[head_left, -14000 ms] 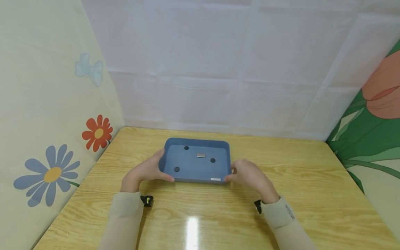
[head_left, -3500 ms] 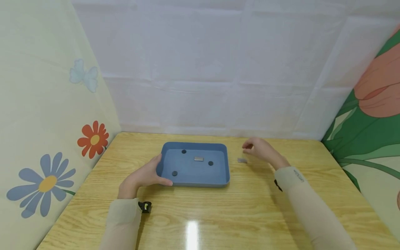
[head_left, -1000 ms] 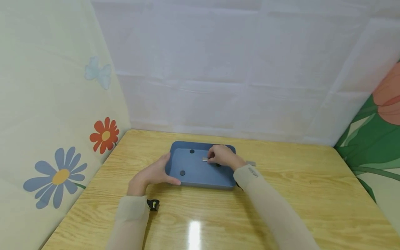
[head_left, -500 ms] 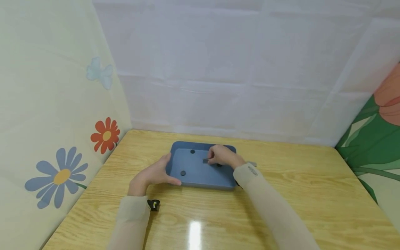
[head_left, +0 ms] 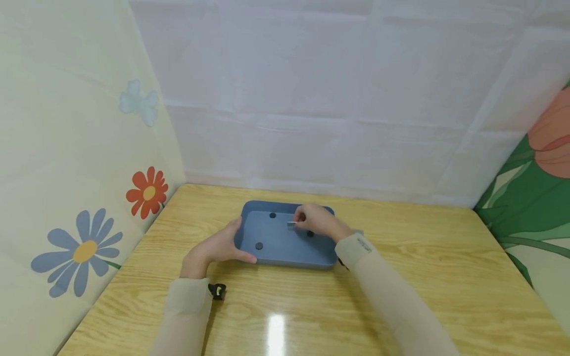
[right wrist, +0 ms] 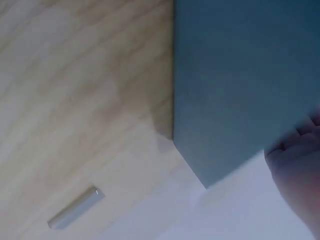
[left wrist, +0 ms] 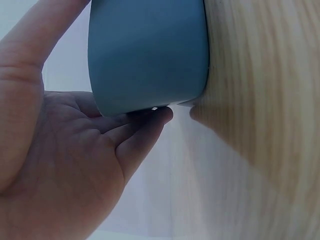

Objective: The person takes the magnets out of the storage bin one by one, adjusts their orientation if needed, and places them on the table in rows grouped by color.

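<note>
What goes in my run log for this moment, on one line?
left hand: holds blue tray | right hand: pinches silver bar over tray

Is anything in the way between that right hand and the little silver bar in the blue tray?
Nothing visible. The right hand already pinches the small silver bar at its fingertips, over the floor of the blue tray. The black discs lie apart from it, and the left hand grips the tray's left edge.
</note>
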Demonstrator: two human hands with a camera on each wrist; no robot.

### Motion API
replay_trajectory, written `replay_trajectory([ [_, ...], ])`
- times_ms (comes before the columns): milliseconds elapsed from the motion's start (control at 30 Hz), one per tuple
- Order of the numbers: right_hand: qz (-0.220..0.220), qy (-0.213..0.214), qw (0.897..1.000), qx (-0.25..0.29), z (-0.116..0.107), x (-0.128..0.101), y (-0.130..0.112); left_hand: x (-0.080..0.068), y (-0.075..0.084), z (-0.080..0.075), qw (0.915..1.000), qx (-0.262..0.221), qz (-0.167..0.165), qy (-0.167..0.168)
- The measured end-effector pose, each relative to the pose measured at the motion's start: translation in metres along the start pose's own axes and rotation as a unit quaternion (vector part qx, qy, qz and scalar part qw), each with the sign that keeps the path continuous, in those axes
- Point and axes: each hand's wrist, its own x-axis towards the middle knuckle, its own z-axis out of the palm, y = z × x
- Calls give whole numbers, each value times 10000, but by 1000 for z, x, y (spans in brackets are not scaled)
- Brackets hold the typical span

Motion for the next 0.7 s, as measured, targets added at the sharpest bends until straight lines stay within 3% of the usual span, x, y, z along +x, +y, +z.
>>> replay_trajectory([
  [400,30,149,9998,84,-23,-9,-6,-1,1,0,9999,108,-110,-11],
  [700,-109,233,9997,30,-27,-13,-1,0,1,0,10000,65,-74,-12],
])
